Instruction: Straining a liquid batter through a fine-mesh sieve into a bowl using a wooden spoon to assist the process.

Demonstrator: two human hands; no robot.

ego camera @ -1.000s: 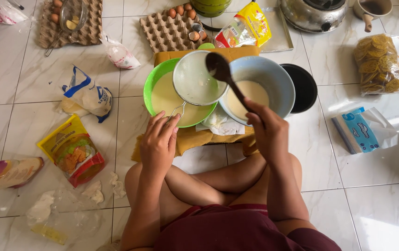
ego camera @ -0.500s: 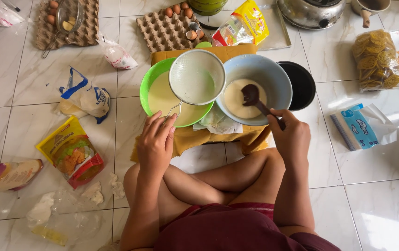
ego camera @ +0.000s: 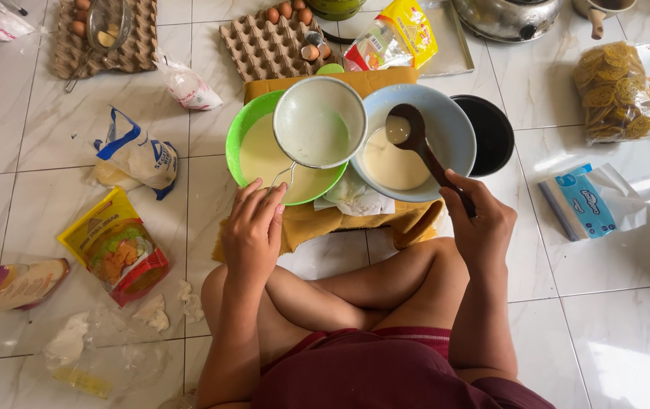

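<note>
a person is sitting cross-legged on the tiled floor (ego camera: 52, 159), looking down at two bowls set on a mustard-yellow cloth (ego camera: 317, 221). the left hand (ego camera: 253, 231) is closing around the thin wire handle of a round mesh strainer (ego camera: 319, 123), holding it level over the green bowl (ego camera: 243, 135), which is holding pale batter. the strainer's rim is overlapping the edge of the light blue bowl (ego camera: 453, 125) just beside it. the right hand (ego camera: 482, 223) is gripping the handle of a dark ladle (ego camera: 408, 125), fingers wrapped tight, and the ladle's scoop is hanging over the blue bowl with a little pale batter in it, above the batter pooled at the bottom. a black pot (ego camera: 491, 132) is touching the blue bowl on its far side.

around them, an egg tray (ego camera: 260, 49) with a few eggs is lying beyond the bowls, with a yellow packet (ego camera: 397, 34) next to it. a second egg tray (ego camera: 105, 34) is sitting at the upper left. a white and blue bag (ego camera: 135, 155) and a yellow and red packet (ego camera: 116, 250) are lying to the person's left, well apart from the bowls. a bag of round yellow crackers (ego camera: 609, 91) and a blue and white pack (ego camera: 586, 201) are lying to the right.
</note>
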